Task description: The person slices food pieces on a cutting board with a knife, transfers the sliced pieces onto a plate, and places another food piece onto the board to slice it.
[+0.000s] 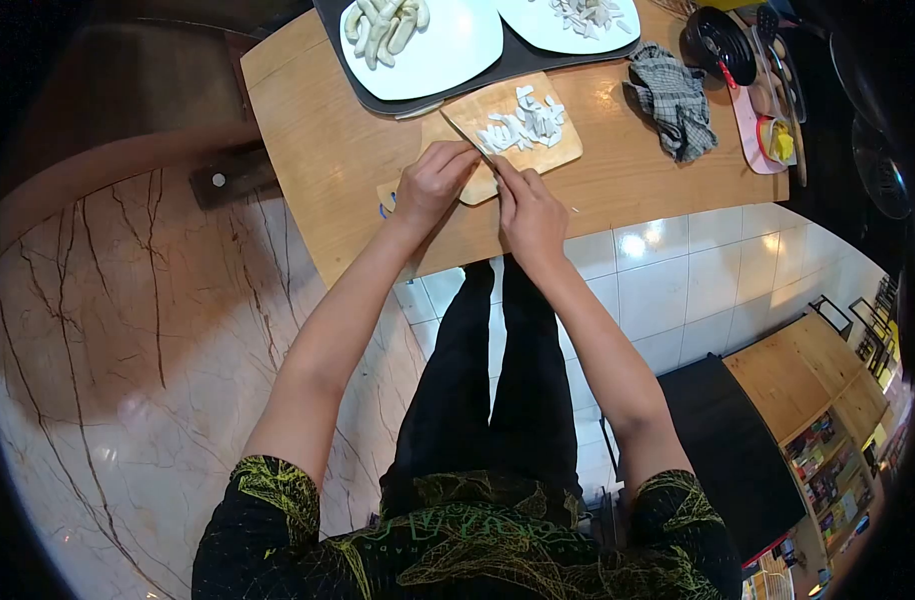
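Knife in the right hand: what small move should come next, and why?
Probably ease the left hand slightly back from the knife: its fingers look close beside it, and whether they touch it is unclear.

Smooth wood across the surface (303, 130) and board (568, 148), metal on the knife (460, 131), plates (463, 50) glossy, cloth (678, 115) matt, tiles (658, 290) shining!
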`<act>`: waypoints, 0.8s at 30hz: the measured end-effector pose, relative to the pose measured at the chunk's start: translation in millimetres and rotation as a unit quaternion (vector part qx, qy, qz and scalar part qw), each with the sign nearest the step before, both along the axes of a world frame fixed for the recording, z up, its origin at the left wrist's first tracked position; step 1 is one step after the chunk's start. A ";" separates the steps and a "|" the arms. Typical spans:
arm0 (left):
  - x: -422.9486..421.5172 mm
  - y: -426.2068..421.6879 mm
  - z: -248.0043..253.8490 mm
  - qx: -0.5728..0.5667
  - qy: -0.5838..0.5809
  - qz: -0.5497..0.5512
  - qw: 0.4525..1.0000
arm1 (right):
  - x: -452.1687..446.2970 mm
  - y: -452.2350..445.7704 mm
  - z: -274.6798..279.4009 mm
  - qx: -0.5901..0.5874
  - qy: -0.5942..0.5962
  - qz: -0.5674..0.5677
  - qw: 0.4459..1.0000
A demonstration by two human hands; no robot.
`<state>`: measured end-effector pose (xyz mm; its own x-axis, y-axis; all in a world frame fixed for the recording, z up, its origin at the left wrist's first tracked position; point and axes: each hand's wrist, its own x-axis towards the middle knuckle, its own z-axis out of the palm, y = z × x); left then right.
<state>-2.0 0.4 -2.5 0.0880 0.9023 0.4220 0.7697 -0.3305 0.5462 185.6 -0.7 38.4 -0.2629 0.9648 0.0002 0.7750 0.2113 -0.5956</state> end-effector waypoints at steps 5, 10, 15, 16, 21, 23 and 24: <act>0.6 -0.5 1.3 0.000 0.002 0.006 1.000 | 5.9 -4.5 2.4 -0.002 -0.009 0.002 1.000; 0.7 -0.2 1.2 -0.002 -0.001 0.008 1.000 | 35.5 -21.2 3.4 0.015 0.009 0.008 1.000; -0.6 -0.2 2.7 -0.003 0.001 0.005 1.000 | 51.3 -30.3 10.6 -0.029 -0.033 0.010 0.999; -0.7 -0.4 3.3 -0.004 -0.001 0.005 1.000 | 50.0 -29.0 11.9 -0.029 -0.033 0.011 0.999; -0.9 -2.5 6.0 -0.006 0.005 -0.005 1.000 | 37.8 -13.8 5.5 -0.042 0.067 -0.010 0.997; -0.6 -1.5 5.0 -0.001 -0.001 -0.003 1.000 | 37.0 -10.5 5.3 -0.053 0.080 -0.015 0.995; -1.0 -0.1 5.0 0.001 0.001 -0.003 1.000 | 35.0 -7.5 6.1 -0.064 0.095 -0.017 0.993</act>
